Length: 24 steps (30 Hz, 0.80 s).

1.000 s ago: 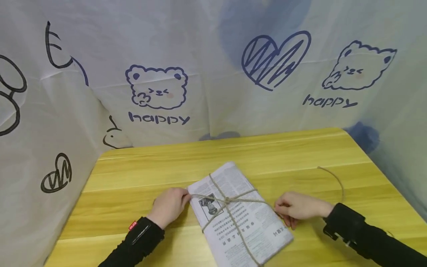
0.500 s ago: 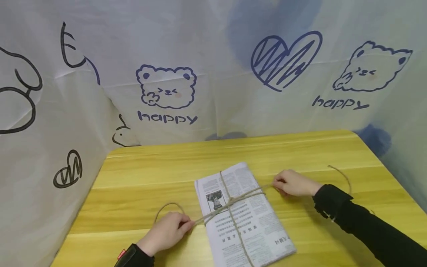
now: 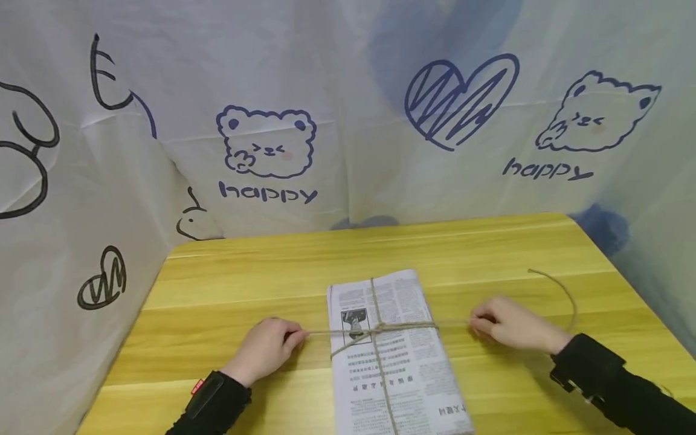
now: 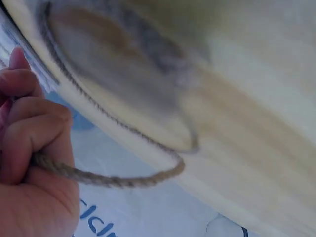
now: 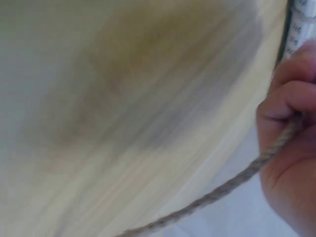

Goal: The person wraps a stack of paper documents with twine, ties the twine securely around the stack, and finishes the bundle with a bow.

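A stack of folded newspapers (image 3: 402, 368) lies on the table, with twine (image 3: 383, 374) crossed over it and meeting in a knot on top. Left of the stack, my left hand (image 3: 266, 349) pinches one twine end, drawn straight out from the knot. On the other side my right hand (image 3: 513, 325) pinches the other end, also pulled out sideways. In the left wrist view, spare twine (image 4: 118, 180) loops out from the curled fingers of the left hand (image 4: 37, 148). A length of twine (image 5: 212, 195) trails from the right hand (image 5: 291, 143) in the right wrist view.
The wood-grain table (image 3: 244, 266) has rounded far corners. Behind and beside it hangs a white cloth (image 3: 359, 151) printed with bears, hearts and lettering. A loose twine tail (image 3: 560, 287) curves over the table behind my right hand.
Both hands have moved apart, stretching the twine ends out to either side. The newspaper stack has turned to lie straighter. My right hand went up, then back down a little.
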Motion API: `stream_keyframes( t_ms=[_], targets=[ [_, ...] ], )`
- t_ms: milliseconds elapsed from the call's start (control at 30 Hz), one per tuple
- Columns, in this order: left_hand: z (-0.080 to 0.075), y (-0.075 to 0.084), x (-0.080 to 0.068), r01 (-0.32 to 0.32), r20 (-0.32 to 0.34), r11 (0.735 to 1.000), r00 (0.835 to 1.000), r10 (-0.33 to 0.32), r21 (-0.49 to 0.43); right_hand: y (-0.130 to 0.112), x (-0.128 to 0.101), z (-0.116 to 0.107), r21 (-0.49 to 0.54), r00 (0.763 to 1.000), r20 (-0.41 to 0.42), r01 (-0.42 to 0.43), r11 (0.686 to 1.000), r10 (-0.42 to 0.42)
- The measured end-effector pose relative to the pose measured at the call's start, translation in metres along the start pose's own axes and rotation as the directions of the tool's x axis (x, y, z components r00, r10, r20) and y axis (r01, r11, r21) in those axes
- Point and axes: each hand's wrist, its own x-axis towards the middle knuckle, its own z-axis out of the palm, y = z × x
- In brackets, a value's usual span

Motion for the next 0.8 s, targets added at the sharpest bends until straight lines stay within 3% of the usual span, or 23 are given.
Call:
stream_keyframes(
  t_ms=[200,333,433,567,667,800],
  targets=[
    [-0.011,0.001,0.010,-0.055,-0.021,0.998,0.998,0.054,-0.035,-0.003,-0.022,-0.004,0.170,0.996,-0.009,0.088,0.982,-0.088],
    [-0.011,0.002,0.014,-0.108,-0.025,0.994,0.994,0.109,0.011,-0.001,-0.032,-0.003,0.184,0.994,0.024,0.098,0.978,-0.104],
    [-0.009,0.004,0.016,-0.096,-0.007,0.995,0.995,0.096,0.015,-0.004,-0.032,0.001,0.179,0.997,0.047,0.053,0.982,-0.063],
    [-0.009,0.010,0.022,-0.039,0.023,0.997,0.999,0.040,-0.070,-0.017,-0.026,0.008,0.219,0.999,0.031,0.004,0.976,-0.011],
    [-0.008,0.017,0.024,0.000,0.088,0.984,0.996,0.016,-0.177,-0.025,-0.023,0.017,0.395,0.997,0.072,-0.045,0.918,0.018],
    [0.002,0.027,0.022,0.024,0.204,0.952,0.978,0.040,-0.305,-0.027,-0.017,0.031,0.621,0.990,0.132,-0.118,0.775,0.045]
  ],
)
